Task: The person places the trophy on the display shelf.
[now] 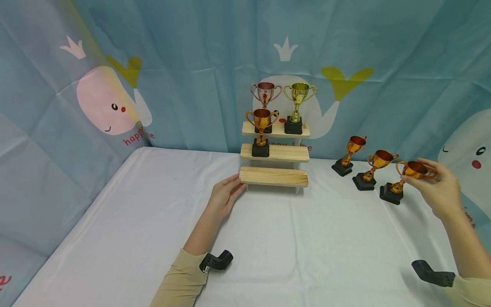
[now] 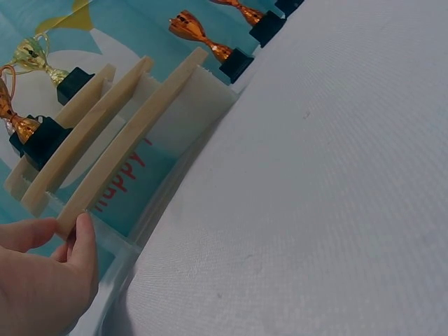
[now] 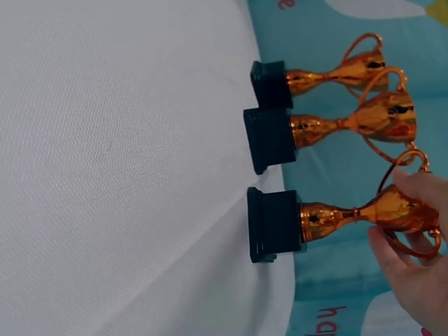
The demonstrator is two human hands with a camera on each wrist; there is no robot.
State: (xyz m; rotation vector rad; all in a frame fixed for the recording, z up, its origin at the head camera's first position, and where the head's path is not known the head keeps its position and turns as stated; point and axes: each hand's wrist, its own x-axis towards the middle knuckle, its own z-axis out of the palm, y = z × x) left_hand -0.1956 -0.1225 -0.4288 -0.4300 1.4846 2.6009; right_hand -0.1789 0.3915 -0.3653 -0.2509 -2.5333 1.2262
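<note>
Three orange trophies stand in a slanting row near the right edge of the desk (image 1: 307,238) in the head view; the right hand (image 1: 441,187) pinches the cup of the nearest trophy (image 1: 402,179), whose black base rests on the cloth. The middle trophy (image 1: 374,170) stands just beside it, the far trophy (image 1: 349,155) beyond. A wide bare stretch of white cloth lies between the hands. The left hand (image 1: 224,196), fingers straight, touches the left end of the bottom step of the wooden stand (image 1: 274,176); three more trophies stand on its upper steps.

From the left wrist, fingertips (image 2: 84,234) press the lowest board's end, and the stand is seen edge-on.

From the right wrist, the fingers (image 3: 413,189) curl round the cup, and the three bases sit close along the cloth's back edge against the blue backdrop (image 3: 336,28).
</note>
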